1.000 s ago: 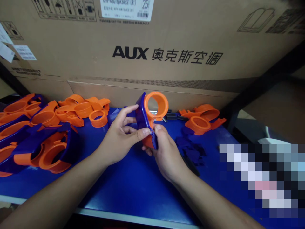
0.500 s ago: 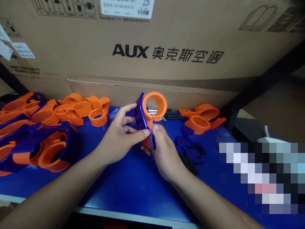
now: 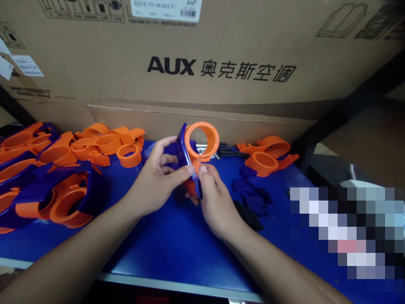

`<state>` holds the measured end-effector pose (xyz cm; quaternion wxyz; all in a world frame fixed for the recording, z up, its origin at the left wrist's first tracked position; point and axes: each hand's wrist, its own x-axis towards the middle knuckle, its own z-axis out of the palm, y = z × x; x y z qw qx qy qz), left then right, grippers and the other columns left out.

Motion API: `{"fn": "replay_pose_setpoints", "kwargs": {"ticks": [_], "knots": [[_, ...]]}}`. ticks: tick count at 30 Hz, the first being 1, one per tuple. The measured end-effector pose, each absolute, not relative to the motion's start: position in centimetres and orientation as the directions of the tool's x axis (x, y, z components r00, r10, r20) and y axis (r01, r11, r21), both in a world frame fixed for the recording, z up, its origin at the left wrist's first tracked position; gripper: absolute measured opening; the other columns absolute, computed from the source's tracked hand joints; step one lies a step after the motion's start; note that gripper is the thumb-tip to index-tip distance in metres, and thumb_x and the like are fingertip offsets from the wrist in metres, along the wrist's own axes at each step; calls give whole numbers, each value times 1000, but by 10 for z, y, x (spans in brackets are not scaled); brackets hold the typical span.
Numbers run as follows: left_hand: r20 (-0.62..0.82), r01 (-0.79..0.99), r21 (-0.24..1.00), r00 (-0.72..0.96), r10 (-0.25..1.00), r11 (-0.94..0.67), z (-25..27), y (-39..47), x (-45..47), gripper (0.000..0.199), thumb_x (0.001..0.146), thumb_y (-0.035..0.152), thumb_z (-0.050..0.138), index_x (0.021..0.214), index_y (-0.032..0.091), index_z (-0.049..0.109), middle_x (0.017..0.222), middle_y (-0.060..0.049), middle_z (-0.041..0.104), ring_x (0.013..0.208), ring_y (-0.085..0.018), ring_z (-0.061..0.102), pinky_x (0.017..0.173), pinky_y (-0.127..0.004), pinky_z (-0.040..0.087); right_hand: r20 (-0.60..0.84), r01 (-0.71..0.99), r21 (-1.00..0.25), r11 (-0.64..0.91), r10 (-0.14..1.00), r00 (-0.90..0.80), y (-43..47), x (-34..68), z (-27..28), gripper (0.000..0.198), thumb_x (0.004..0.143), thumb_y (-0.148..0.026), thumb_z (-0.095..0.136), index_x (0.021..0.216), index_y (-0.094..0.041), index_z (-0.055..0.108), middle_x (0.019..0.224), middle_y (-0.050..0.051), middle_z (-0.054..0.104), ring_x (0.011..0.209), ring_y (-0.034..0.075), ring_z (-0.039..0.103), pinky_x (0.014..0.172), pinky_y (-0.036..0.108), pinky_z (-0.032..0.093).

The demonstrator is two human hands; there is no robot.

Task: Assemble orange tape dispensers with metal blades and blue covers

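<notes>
Above the middle of the blue desk [image 3: 177, 249], both hands hold one tape dispenser [image 3: 196, 154] up off the surface, an orange ring set in a dark blue shell. At the left, the left hand [image 3: 155, 179] wraps its fingers round the blue shell from behind, and its thumb presses along the front edge just under the ring. At the right, the right hand [image 3: 215, 198] closes its grip on the lower stem of the same piece, thumb tip up beside the left thumb so that the two nearly touch. Neither grip is slack: both are closed firmly on the dispenser, which stands roughly upright with the ring's opening turned toward the camera. Along the left edge of the desk lies a heap of finished dispensers [image 3: 50, 198], blue and orange together, and behind them toward the back left a cluster of loose orange rings [image 3: 107, 145]. Near the back right sit a few more orange parts [image 3: 267, 156], well apart from the hands. Between those and the right wrist lies a small scatter of dark blue pieces [image 3: 251, 198], with some black strips [image 3: 226, 151] at the back edge just behind the held ring. Behind the desk stands a big cardboard box [image 3: 221, 50] printed with AUX, filling the whole background. Part of the desk's right front corner is blurred out.
</notes>
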<state>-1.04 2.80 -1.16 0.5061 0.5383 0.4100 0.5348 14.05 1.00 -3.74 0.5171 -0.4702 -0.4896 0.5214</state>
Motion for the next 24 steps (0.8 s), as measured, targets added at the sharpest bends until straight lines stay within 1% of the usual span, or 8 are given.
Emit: {"fn": "replay_pose_setpoints", "kwargs": {"ticks": [5, 8, 10, 12, 14, 17, 20, 24], "knots": [[181, -112, 980, 132, 975, -167, -11, 27, -14, 79, 82, 27, 86, 148, 34, 43, 105, -1, 65, 70, -12, 70, 68, -29, 64, 49, -28, -998, 49, 999, -22, 6, 139, -37, 41, 102, -65, 49, 107, -25, 54, 78, -3, 62, 67, 16, 59, 61, 31, 47], [189, -107, 979, 134, 973, -175, -11, 26, -14, 80, 82, 24, 85, 149, 34, 44, 106, -2, 65, 70, -12, 70, 69, -30, 64, 58, -24, -998, 58, 998, -25, 5, 139, -36, 40, 102, -65, 50, 108, -25, 54, 78, -3, 62, 64, 16, 56, 60, 31, 46], [202, -108, 976, 137, 970, -188, -11, 25, -14, 79, 83, 28, 85, 149, 35, 43, 109, -2, 66, 69, -12, 70, 69, -29, 63, 66, -31, -997, 65, 998, -20, 7, 140, -35, 40, 102, -65, 50, 107, -25, 54, 79, -3, 62, 65, 16, 55, 61, 31, 46], [257, -108, 964, 146, 955, -243, -13, 25, -14, 77, 85, 32, 85, 148, 37, 41, 112, -2, 65, 69, -11, 69, 70, -28, 62, 77, -48, -996, 76, 997, -14, 9, 142, -33, 40, 101, -65, 52, 106, -26, 54, 79, -3, 62, 65, 16, 55, 61, 31, 46], [347, -78, 938, 174, 922, -338, -15, 26, -15, 68, 89, 33, 82, 144, 38, 44, 120, -3, 64, 74, -11, 69, 72, -28, 62, 87, -65, -994, 86, 996, -14, 11, 143, -32, 39, 101, -65, 52, 105, -26, 54, 79, -3, 61, 65, 16, 55, 60, 31, 46], [432, 51, 885, 285, 856, -464, -17, 27, -20, 42, 98, 33, 72, 137, 35, 56, 125, -5, 64, 85, -15, 68, 78, -31, 60, 92, -60, -994, 90, 995, -26, 12, 145, -32, 39, 101, -65, 51, 106, -27, 53, 79, -3, 61, 66, 17, 56, 61, 31, 46], [468, 216, 792, 385, 796, -570, -15, 28, -24, 28, 105, 30, 60, 132, 33, 64, 120, -6, 66, 93, -18, 66, 84, -33, 57, 92, -27, -995, 91, 995, -26, 11, 146, -32, 39, 102, -66, 50, 107, -27, 53, 81, -2, 62, 67, 17, 56, 62, 32, 47], [513, 371, 637, 451, 730, -676, -10, 27, -27, 19, 106, 23, 53, 117, 30, 67, 105, -3, 65, 96, -19, 61, 87, -34, 52, 79, -7, -997, 79, 997, -12, 11, 145, -34, 40, 100, -66, 53, 110, -27, 55, 80, -1, 63, 68, 18, 56, 62, 32, 46]]}}
